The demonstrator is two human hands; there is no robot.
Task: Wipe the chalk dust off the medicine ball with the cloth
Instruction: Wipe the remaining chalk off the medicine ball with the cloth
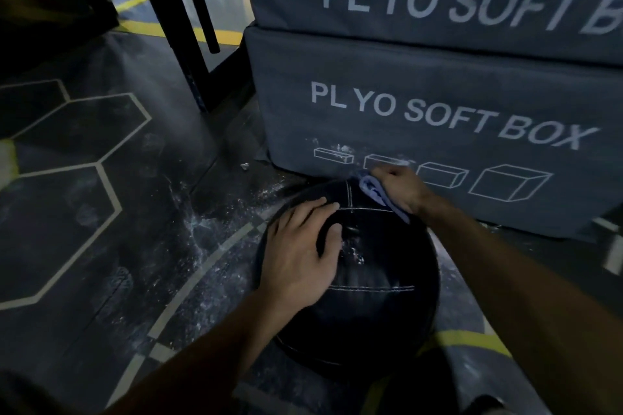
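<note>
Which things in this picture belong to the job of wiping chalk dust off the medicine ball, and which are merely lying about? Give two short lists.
Belong to the job:
medicine ball, with chalk dust on top
cloth, gripped in the right hand
left hand, resting flat on the ball

Merely lying about:
stacked plyo soft boxes
dark metal frame legs
floor with hexagon markings and scattered chalk

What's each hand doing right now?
Left hand: open, flat on the ball.
Right hand: gripping the cloth against the ball.
</note>
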